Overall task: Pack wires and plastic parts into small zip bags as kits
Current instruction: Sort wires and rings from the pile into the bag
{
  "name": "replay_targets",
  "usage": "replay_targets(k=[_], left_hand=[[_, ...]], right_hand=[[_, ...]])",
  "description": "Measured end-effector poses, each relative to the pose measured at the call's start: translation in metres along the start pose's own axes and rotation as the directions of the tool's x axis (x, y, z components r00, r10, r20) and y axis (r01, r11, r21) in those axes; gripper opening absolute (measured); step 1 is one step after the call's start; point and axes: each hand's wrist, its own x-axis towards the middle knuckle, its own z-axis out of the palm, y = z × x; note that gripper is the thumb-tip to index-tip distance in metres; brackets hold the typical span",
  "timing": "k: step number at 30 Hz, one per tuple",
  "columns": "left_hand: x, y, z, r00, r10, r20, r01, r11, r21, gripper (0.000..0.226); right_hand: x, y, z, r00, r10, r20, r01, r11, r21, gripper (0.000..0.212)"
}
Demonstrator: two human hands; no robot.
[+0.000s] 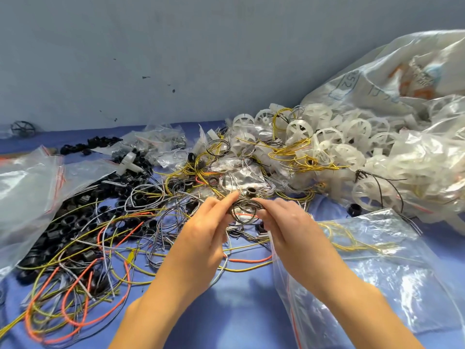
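My left hand (203, 227) and my right hand (286, 220) meet above the middle of the blue surface. Between their fingertips they pinch a small coil of dark wire (245, 211), one hand on each side. A small black plastic ring (250, 191) sits just behind the coil. Loose yellow, orange, grey and black wires (100, 250) sprawl over the surface to the left. Black plastic rings (73, 222) lie heaped among them. White plastic wheels (352, 137) pile up at the back right.
A large clear zip bag (377, 273) with a few yellow wires inside lies at the right front. Another large clear bag (27, 187) lies at the left. Small filled zip bags (156, 139) sit at the back. A big white sack (402, 71) leans against the grey wall.
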Motion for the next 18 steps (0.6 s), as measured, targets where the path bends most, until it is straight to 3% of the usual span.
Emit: replay_targets(k=[4,9,13,16,18], left_hand=[[-0.002,-0.005,-0.007,0.997,-0.004,-0.083,0.017,0.988,0.156,0.033],[-0.004,-0.008,-0.015,0.993,-0.024,-0.115,0.046,0.981,0.190,0.031],[-0.005,-0.014,-0.021,0.991,-0.035,-0.133,0.065,0.972,0.225,0.029],[-0.005,-0.018,-0.026,0.962,-0.107,-0.252,0.154,0.973,0.175,0.020],[-0.004,-0.014,-0.022,0.906,-0.279,-0.319,0.277,0.959,-0.051,0.017]], right_hand=[[-0.001,0.001,0.001,0.999,0.006,0.054,0.001,0.991,-0.135,0.031],[-0.004,-0.001,-0.005,0.998,0.006,-0.060,-0.019,0.976,-0.217,0.006],[-0.005,0.003,-0.015,0.995,0.083,-0.064,-0.096,0.964,-0.248,0.011],[-0.006,0.004,-0.018,0.990,0.117,-0.074,-0.128,0.978,-0.166,0.013],[-0.007,-0.001,-0.015,0.986,0.164,-0.040,-0.160,0.982,0.099,0.014]])
